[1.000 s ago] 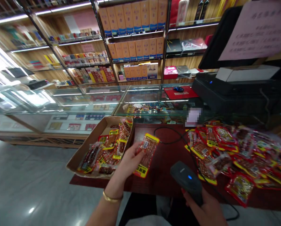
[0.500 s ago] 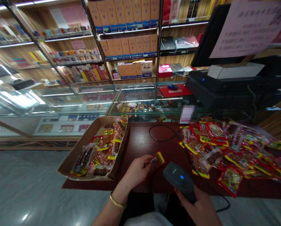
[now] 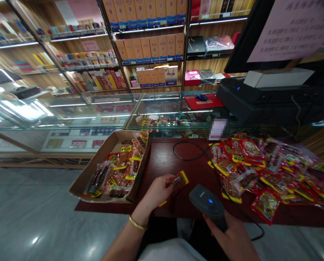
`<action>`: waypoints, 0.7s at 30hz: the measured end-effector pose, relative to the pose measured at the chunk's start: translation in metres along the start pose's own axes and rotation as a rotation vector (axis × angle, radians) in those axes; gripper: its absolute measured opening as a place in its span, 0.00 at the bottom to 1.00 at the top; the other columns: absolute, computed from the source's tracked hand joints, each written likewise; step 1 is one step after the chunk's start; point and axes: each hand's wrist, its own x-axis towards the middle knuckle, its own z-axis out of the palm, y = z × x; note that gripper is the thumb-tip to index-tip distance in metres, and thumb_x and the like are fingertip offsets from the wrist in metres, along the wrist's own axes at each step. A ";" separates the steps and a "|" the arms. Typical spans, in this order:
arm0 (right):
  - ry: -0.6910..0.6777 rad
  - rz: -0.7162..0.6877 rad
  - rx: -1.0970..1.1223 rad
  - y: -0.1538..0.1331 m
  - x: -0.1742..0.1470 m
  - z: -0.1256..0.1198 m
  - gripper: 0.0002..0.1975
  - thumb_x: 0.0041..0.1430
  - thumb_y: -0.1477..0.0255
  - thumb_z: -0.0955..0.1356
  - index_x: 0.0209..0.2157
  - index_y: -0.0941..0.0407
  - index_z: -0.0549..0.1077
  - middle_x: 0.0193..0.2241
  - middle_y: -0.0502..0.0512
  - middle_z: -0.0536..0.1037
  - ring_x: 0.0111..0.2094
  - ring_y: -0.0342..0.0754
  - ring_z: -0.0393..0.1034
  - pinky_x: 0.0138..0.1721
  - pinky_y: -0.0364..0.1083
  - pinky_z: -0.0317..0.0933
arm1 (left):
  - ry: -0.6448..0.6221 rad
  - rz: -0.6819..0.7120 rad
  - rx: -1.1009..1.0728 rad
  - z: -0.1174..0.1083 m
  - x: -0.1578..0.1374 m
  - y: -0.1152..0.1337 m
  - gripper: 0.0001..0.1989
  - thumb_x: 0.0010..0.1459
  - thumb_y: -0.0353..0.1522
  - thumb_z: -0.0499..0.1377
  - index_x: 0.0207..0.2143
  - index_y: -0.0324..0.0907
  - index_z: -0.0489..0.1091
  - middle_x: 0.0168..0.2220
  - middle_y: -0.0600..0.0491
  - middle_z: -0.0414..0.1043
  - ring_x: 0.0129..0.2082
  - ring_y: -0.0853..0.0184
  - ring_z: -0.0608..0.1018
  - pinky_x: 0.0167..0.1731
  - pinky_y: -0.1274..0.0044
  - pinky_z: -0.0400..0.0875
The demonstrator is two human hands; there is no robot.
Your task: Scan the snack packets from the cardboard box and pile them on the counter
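Observation:
My left hand (image 3: 159, 189) is closed around a red and yellow snack packet (image 3: 179, 182), held just above the dark red tabletop (image 3: 164, 156). In my right hand (image 3: 229, 230) is a dark grey barcode scanner (image 3: 206, 203) with a blue light on top, its head pointing toward the packet. To the left stands an open cardboard box (image 3: 79, 186) holding several snack packets (image 3: 121, 174). A heap of similar packets (image 3: 248, 174) lies on the right part of the table, with one red packet (image 3: 266, 204) at its near edge.
A black cable (image 3: 187, 159) loops over the table. Behind it is a glass display counter (image 3: 162, 105) with a mouse (image 3: 201, 97) on a red mat (image 3: 190, 103). A monitor (image 3: 240, 40) rises at the back right. Stocked shelves (image 3: 151, 29) line the wall.
The packet in my left hand has turned slightly, and its yellow lower edge now shows below my fingers. The scanner stays near it. The camera view has shifted a little.

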 end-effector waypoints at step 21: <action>-0.004 -0.047 -0.075 0.003 0.004 -0.004 0.18 0.62 0.55 0.66 0.40 0.52 0.82 0.25 0.53 0.83 0.26 0.54 0.79 0.34 0.46 0.72 | 0.096 -0.030 -0.163 -0.009 0.023 -0.005 0.18 0.53 0.24 0.59 0.45 0.41 0.81 0.41 0.51 0.85 0.41 0.60 0.83 0.43 0.76 0.74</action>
